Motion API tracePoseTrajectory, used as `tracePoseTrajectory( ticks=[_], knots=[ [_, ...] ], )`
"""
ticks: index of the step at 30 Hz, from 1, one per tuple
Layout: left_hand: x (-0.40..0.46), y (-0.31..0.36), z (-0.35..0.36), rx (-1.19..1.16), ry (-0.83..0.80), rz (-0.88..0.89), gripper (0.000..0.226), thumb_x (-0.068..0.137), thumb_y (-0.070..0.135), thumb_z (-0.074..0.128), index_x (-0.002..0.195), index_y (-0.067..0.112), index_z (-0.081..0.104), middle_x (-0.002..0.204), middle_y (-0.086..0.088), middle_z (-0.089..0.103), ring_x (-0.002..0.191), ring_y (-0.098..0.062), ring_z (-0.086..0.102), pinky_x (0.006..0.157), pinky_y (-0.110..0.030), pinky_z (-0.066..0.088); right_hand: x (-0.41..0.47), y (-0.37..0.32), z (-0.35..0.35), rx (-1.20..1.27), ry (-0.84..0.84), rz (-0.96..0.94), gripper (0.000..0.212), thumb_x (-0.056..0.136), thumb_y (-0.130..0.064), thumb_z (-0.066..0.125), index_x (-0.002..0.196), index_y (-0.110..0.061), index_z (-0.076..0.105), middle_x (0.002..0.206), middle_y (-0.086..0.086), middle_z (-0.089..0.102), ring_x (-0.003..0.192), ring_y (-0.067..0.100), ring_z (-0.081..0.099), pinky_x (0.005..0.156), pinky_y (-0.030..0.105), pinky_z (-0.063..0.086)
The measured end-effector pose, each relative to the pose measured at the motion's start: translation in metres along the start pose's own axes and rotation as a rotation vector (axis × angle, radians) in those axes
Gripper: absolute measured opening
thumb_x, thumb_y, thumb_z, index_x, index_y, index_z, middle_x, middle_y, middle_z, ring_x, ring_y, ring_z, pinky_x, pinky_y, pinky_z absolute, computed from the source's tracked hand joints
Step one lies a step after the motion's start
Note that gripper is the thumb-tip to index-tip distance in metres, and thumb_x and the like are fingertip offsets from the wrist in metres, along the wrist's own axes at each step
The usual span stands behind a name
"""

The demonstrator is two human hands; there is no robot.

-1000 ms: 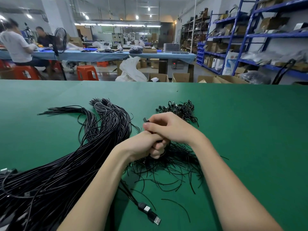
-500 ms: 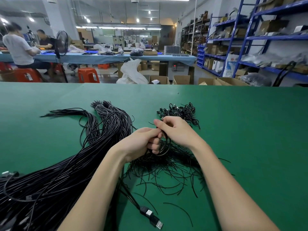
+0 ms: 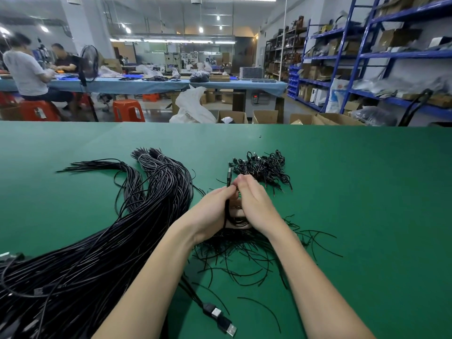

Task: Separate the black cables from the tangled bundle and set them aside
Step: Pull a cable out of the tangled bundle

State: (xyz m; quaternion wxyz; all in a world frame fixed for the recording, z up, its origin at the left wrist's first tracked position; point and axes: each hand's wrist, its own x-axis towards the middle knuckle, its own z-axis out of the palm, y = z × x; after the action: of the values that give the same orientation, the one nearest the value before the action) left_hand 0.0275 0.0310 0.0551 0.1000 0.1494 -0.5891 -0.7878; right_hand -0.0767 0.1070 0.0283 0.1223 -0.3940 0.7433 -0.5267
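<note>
A thick bundle of long black cables point(image 3: 102, 243) sweeps from the lower left up to the table's middle. My left hand point(image 3: 212, 211) and my right hand point(image 3: 254, 206) meet at the centre, both gripping one coiled black cable point(image 3: 236, 217). Its plug end point(image 3: 229, 176) sticks up above my fingertips. Under my wrists lies a loose scatter of thin black ties point(image 3: 249, 255). Just beyond my hands sits a small heap of coiled black cables point(image 3: 263, 167).
The green table point(image 3: 367, 216) stretches wide on the right. Two USB plugs point(image 3: 220, 319) lie near the front edge between my forearms. Past the far edge stand cardboard boxes, blue shelving point(image 3: 367, 45), red stools and another work table with two seated people.
My hands have shifted forward toward the small heap and closed together. The cable's plug end now points up above my fingers, and the coil is tighter between my palms.
</note>
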Motion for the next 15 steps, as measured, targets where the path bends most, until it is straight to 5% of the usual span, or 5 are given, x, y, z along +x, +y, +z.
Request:
tracePoseTrajectory(
  ticks=[3,6,9,12,15],
  knots=[
    [0.0,0.0,-0.001,0.023,0.008,-0.032,0.038,0.11,0.033,0.038,0.126,0.006,0.058,0.082,-0.005,0.06,0.06,-0.012,0.055,0.065,-0.039,0.059,0.001,-0.002,-0.004,-0.061,-0.072,-0.014,0.047,0.109,-0.054,0.022,0.119,-0.027,0.06,0.126,-0.007,0.06,0.122,0.012,0.051,0.109,0.039,0.037],
    [0.0,-0.002,0.0,0.051,0.008,-0.068,0.041,0.108,0.041,0.04,0.13,0.009,0.055,0.075,-0.005,0.059,0.061,-0.015,0.059,0.057,-0.032,0.055,0.003,-0.007,-0.011,-0.075,-0.157,0.042,0.055,0.106,-0.061,0.021,0.136,-0.03,0.055,0.125,-0.01,0.055,0.113,0.008,0.052,0.1,0.032,0.035],
    [0.001,-0.006,-0.001,0.084,-0.014,-0.085,0.043,0.107,0.046,0.041,0.126,0.01,0.055,0.071,-0.002,0.052,0.059,-0.014,0.051,0.049,-0.025,0.045,0.005,-0.01,-0.015,-0.209,-0.211,0.036,0.057,0.104,-0.065,0.018,0.121,-0.026,0.056,0.123,0.0,0.063,0.095,0.006,0.062,0.088,0.032,0.04],
    [0.001,-0.009,0.001,0.293,0.009,-0.031,0.033,0.108,0.041,0.036,0.103,0.016,0.057,0.066,0.005,0.045,0.053,-0.008,0.041,0.047,-0.021,0.038,0.006,-0.016,-0.02,-0.352,-0.187,0.081,0.062,0.1,-0.073,0.019,0.114,-0.025,0.055,0.127,0.005,0.064,0.112,0.02,0.06,0.093,0.039,0.041],
    [0.005,-0.013,-0.001,0.6,0.074,0.035,0.036,0.108,0.038,0.032,0.111,0.007,0.049,0.072,0.003,0.045,0.052,-0.007,0.039,0.047,-0.021,0.038,0.005,-0.02,-0.026,-0.563,-0.098,0.16,0.08,0.085,-0.091,0.015,0.094,-0.027,0.062,0.1,-0.002,0.068,0.099,0.028,0.059,0.084,0.041,0.041]
  ],
)
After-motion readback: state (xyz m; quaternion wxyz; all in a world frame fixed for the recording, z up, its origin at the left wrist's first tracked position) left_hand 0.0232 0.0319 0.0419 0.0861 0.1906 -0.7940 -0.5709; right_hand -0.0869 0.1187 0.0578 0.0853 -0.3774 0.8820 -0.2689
